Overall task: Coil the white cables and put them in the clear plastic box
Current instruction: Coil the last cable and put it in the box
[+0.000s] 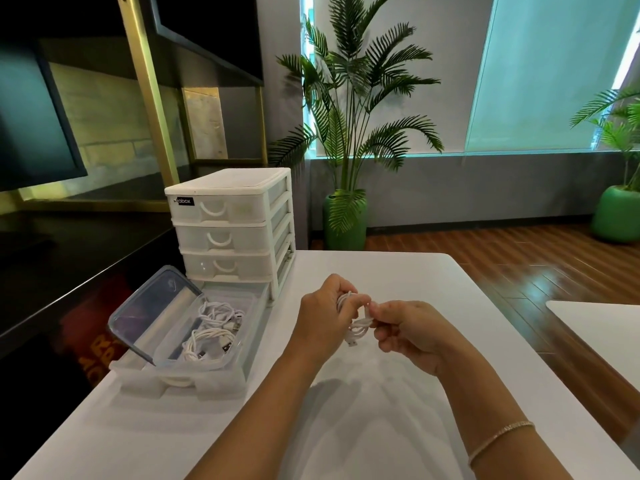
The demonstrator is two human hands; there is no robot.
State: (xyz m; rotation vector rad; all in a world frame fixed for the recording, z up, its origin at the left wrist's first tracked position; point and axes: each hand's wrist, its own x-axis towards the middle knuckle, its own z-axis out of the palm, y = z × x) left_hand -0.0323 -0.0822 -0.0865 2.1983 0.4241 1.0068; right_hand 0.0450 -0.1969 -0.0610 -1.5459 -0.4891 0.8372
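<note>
While both hands meet above the table (398,375), the left hand (323,318) grips a small cable (356,322) coil, fingers curled round it. Right hand (412,329) pinches its wrap. Coil's long axis runs near vertical; plug end hangs down. Box (221,358) lies left, lid (149,313) propped open, holding coiled cables (211,330).

A black label (183,201) on the top drawer of the white drawer unit (228,230) ends in "abox".
</note>
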